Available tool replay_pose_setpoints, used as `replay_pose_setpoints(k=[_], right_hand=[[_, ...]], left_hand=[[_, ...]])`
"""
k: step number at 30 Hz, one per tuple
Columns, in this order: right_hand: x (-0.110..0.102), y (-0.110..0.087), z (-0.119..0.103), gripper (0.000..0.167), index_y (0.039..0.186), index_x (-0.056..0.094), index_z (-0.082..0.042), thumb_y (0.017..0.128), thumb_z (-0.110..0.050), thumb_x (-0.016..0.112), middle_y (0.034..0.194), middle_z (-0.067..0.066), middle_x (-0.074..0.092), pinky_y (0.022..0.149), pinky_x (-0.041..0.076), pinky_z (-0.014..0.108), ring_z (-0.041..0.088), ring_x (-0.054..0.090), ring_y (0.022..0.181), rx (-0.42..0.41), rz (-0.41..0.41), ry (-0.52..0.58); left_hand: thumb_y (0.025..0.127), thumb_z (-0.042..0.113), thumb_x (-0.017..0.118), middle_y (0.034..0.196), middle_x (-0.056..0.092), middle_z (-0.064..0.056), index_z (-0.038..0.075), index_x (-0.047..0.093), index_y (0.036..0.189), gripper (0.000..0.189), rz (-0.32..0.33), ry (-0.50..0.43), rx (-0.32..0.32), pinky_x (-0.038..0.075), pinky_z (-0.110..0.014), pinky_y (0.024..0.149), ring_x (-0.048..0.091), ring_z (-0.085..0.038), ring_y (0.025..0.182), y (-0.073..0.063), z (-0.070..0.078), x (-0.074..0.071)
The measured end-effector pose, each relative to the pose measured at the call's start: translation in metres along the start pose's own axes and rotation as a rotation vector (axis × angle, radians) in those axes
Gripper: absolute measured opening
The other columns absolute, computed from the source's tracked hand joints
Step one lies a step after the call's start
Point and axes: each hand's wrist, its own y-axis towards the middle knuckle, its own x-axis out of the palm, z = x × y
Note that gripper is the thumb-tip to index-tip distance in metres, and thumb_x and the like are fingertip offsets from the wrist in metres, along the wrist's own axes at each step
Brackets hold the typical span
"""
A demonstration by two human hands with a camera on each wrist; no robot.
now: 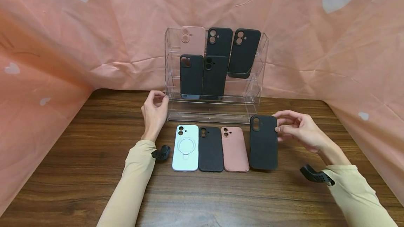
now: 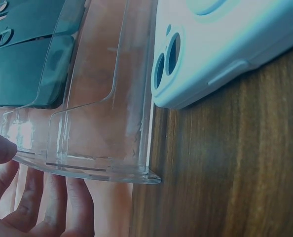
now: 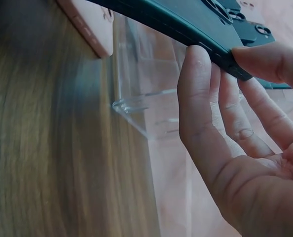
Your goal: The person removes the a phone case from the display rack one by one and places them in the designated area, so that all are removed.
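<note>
My right hand [image 1: 304, 132] pinches a black phone case [image 1: 263, 143] by its right edge, thumb on one side and fingers on the other. In the right wrist view, the fingertips grip the rim of that case [image 3: 186, 24]. At the left side panel of a clear tiered display stand [image 1: 209, 117], my left hand [image 1: 155, 111] holds the edge between thumb and fingers. To the left of the held case, a white phone case [image 1: 186, 160] with a ring, a second black phone case [image 1: 210, 153] and a pink phone case [image 1: 235, 150] lie side by side.
Several cases lean in the stand: a pink one [image 1: 195, 45] and black ones [image 1: 221, 43] on the upper tier, more black ones [image 1: 191, 80] lower. The wooden table [image 1: 94, 171] ends at pink cloth [image 1: 126, 27] behind and on both sides.
</note>
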Motion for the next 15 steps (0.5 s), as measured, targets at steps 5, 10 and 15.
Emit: replay_pose_setpoints(k=[5, 10, 15], right_hand=[[-0.005, -0.003, 0.005, 0.042, 0.127, 0.062, -0.010, 0.097, 0.016, 0.052, 0.102, 0.003, 0.073, 0.071, 0.063, 0.038, 0.013, 0.075, 0.091, 0.020, -0.003, -0.012], [-0.007, -0.005, 0.011, 0.040, 0.125, 0.064, -0.012, 0.096, 0.014, 0.055, 0.099, 0.000, 0.073, 0.068, 0.063, 0.036, 0.011, 0.074, 0.087, 0.054, 0.025, -0.070], [-0.006, -0.005, 0.016, 0.036, 0.124, 0.064, -0.011, 0.095, 0.011, 0.059, 0.097, 0.000, 0.073, 0.068, 0.063, 0.036, 0.011, 0.074, 0.086, 0.112, 0.078, -0.144]], left_hand=[[0.094, 0.024, 0.066, 0.103, 0.076, -0.008, 0.015, 0.066, 0.100, 0.011, -0.001, -0.003, 0.001, 0.053, -0.034, 0.086, 0.076, -0.022, 0.087, 0.001, 0.000, 0.000], [0.094, 0.024, 0.066, 0.104, 0.076, -0.007, 0.015, 0.067, 0.100, 0.011, -0.002, 0.002, -0.001, 0.054, -0.035, 0.089, 0.077, -0.022, 0.088, 0.001, 0.000, 0.001], [0.094, 0.024, 0.066, 0.104, 0.076, -0.008, 0.015, 0.066, 0.100, 0.011, -0.001, -0.004, 0.002, 0.054, -0.036, 0.088, 0.076, -0.023, 0.088, 0.000, -0.001, 0.000]])
